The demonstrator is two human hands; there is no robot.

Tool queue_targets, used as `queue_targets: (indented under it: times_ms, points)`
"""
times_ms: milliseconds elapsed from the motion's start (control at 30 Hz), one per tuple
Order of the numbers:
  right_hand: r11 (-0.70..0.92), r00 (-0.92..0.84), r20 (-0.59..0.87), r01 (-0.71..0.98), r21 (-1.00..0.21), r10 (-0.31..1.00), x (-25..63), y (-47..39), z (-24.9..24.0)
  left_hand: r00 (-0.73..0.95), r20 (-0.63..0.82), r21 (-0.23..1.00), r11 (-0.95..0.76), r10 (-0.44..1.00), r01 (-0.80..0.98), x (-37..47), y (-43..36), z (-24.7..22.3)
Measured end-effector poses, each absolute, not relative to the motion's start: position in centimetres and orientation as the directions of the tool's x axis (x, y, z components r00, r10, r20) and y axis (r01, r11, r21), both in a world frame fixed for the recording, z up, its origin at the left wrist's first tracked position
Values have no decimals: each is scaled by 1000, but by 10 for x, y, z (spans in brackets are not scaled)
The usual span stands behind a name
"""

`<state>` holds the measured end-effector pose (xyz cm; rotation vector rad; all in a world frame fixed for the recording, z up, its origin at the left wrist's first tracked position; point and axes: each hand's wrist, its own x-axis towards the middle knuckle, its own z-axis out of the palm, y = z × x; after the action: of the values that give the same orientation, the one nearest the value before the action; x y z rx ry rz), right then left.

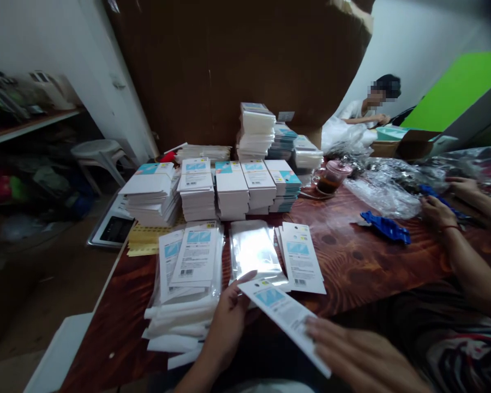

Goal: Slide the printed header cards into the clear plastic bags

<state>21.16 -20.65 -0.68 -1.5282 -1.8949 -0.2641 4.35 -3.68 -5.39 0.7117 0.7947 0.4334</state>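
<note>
A white printed card (284,314) with a blue picture is held at a slant between my two hands, above the front edge of the table. My left hand (228,322) is closed at its upper left end, with the fingers partly hidden under the card. At the lower right end, my right hand (352,349) grips the card, its fingers lying across the face. Just beyond is a stack of clear plastic sleeves (253,248). A few similar cards (303,259) lie to its right. On the left, more cards (194,254) rest on clear plastic bags (180,322).
Banded card stacks (196,199) line the back, before a large cardboard sheet (229,71). A lidded cup of dark liquid (330,177) stands right of them. Blue tool (387,226) and plastic wrap (387,188) lie farther right, near a co-worker's hands (437,213). Another person sits behind.
</note>
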Motion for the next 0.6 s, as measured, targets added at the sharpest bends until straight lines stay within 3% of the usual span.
queue_targets:
  times_ms: [100, 233, 367, 500, 600]
  points:
    - [416, -282, 476, 886, -203, 833, 189, -199, 5, 628, -493, 724, 684, 602, -88, 45, -38, -54]
    - [391, -272, 438, 897, -207, 857, 183, -185, 26, 654, -474, 724, 684, 589, -92, 46, -38, -48]
    - [420, -334, 430, 899, -122, 839, 187, -190, 31, 656, -457, 730, 675, 601, -110, 45, -38, -46]
    - [391, -339, 400, 919, -53, 852, 183, -184, 11, 700, -424, 735, 670, 574, -104, 45, -38, -50]
    - [310, -237, 414, 944, -117, 879, 180, -158, -16, 720, -391, 770, 632, 573, -85, 46, -37, -51]
